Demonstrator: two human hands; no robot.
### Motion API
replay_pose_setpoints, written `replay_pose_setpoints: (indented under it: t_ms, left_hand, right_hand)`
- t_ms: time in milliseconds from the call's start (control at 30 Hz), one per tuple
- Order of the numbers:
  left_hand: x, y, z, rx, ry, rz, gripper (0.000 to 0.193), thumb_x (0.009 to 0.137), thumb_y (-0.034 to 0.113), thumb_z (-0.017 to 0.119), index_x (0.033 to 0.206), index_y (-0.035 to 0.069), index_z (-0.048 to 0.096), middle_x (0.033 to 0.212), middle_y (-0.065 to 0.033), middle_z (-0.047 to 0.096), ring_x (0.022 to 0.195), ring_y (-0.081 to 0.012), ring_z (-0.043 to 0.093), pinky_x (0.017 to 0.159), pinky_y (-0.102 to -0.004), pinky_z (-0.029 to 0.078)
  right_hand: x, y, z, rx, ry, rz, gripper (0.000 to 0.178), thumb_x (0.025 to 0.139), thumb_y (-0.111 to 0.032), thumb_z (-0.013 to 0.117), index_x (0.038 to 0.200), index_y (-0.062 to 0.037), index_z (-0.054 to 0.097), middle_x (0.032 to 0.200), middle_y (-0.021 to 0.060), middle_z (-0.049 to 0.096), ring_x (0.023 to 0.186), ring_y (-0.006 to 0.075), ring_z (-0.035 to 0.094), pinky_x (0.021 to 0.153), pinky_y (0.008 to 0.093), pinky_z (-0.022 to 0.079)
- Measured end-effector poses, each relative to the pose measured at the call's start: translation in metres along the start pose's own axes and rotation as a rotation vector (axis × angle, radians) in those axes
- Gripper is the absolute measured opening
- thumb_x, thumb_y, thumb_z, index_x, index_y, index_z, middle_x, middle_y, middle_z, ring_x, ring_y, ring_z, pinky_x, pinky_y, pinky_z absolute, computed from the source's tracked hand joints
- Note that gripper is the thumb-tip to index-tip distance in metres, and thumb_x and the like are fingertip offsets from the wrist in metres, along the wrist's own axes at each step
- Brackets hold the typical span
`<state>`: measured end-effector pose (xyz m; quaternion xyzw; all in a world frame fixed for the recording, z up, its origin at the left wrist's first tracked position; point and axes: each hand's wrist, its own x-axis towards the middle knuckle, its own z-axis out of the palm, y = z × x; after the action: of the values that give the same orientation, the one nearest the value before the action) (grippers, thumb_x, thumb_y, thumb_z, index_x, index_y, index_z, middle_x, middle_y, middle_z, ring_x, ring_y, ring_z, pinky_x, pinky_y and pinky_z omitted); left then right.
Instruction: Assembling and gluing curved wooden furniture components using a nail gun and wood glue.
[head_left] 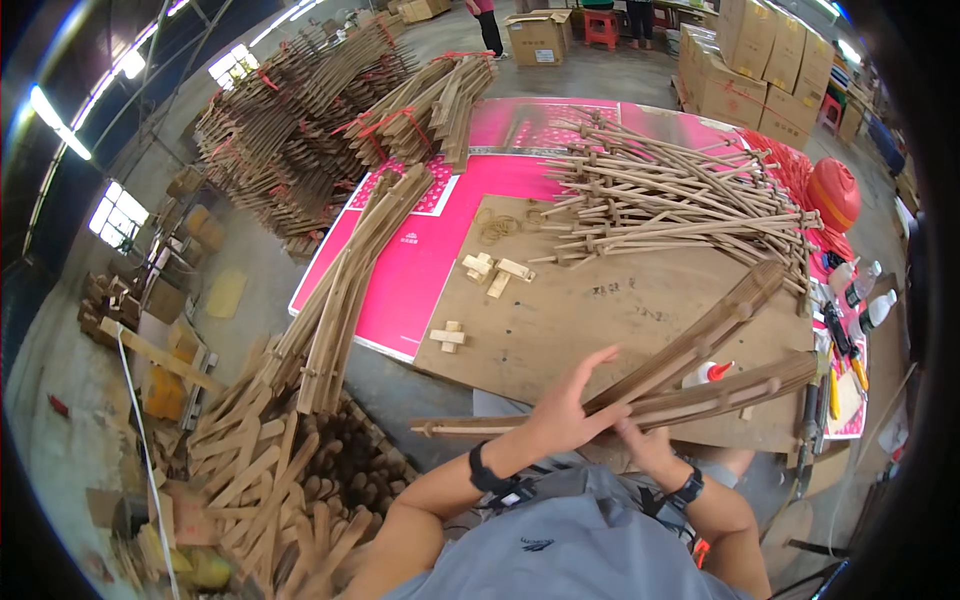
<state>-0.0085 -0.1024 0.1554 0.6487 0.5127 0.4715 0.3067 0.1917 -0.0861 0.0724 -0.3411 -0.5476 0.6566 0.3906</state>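
Long brown wooden slats with rounded ends lie across the near side of the table in two groups, one (690, 338) slanting up to the right and one (740, 393) lower and flatter. My left hand (572, 408) is open at their near ends, fingers stretched up and thumb touching the wood. Beside it, my right hand (645, 446) is closed around the lower slats from the near side; its fingertips are partly hidden. A narrow slatted end (465, 427) juts out left of my hands. Between the two groups shows a white glue bottle (697, 377) with a red tip.
Thin wooden rods (660, 190) are heaped at the table's far right. Small pale wood blocks (498, 270) sit mid-table. Slats (345, 290) bridge the table's left edge above a pile (250, 490). Bottles (875, 312) and tools stand at right; tall stacks (290, 130) rise behind left.
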Motion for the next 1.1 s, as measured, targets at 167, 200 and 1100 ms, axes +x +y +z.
replay_pose_setpoints:
  t_ms: [167,200,1100]
  left_hand:
    - [-0.059,-0.021,-0.052,0.467,0.183,0.279,0.081,0.081,0.04,0.088,0.143,0.002,0.053,0.135,-0.0181,0.062,0.123,-0.0405,0.06,0.106,-0.049,0.048]
    - [-0.072,-0.03,-0.064,0.604,0.221,0.332,0.084,0.079,0.043,0.09,0.142,0.002,0.053,0.135,-0.0186,0.061,0.123,-0.0415,0.06,0.104,-0.05,0.049]
    - [-0.183,-0.071,-0.059,0.83,0.285,-0.2,0.05,0.07,0.021,0.087,0.115,0.007,0.07,0.095,-0.01,0.068,0.086,-0.0324,0.067,0.077,-0.0412,0.057]
  right_hand:
    - [0.014,0.003,-0.072,-0.02,0.385,-0.133,0.038,0.101,-0.026,0.063,0.124,0.0034,0.058,0.106,0.0118,0.07,0.091,0.0247,0.07,0.069,0.0384,0.06]
    - [0.016,-0.012,-0.08,0.043,0.361,-0.131,0.04,0.101,-0.031,0.063,0.123,0.0021,0.059,0.104,0.0116,0.07,0.091,0.0253,0.07,0.065,0.0382,0.059]
    - [0.078,-0.11,-0.07,0.317,0.47,-0.086,0.037,0.105,-0.04,0.063,0.103,-0.0028,0.064,0.082,0.0082,0.068,0.066,0.0198,0.066,0.058,0.0341,0.056]
